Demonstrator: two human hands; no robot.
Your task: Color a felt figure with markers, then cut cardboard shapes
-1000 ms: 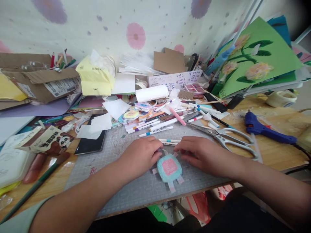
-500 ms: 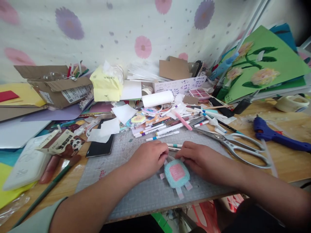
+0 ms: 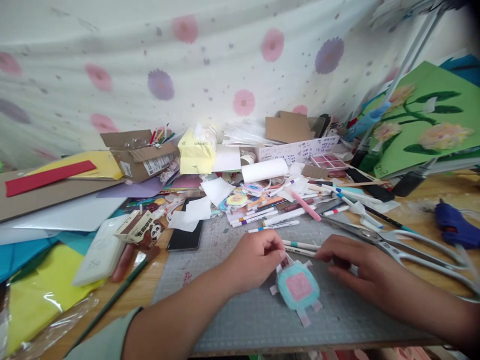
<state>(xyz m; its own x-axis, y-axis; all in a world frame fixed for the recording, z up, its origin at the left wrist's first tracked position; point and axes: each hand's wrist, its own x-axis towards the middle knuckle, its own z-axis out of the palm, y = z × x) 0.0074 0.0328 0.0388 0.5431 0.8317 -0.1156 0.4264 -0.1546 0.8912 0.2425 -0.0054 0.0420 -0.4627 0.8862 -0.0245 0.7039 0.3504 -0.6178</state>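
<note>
Left hand (image 3: 255,260) knuckles up, forearm low across the cutting mat (image 3: 232,320), fingers curled shut, tips pinching a top tab of the felt patch (image 3: 298,288). Right hand (image 3: 356,267) palm down, fingers half curled and loose, gripping nothing that shows, tips just beside the patch's upper right edge. Patch lies flat on the mat: teal with a pink centre, pale tabs sticking out, near the bench's front edge. Two pens (image 3: 302,246) lie just behind both hands. Scissors (image 3: 408,245) close to the right, glue gun (image 3: 455,230) beyond them. Bare mat left of and in front of the patch; marker pile (image 3: 273,212) crowds the back.
</note>
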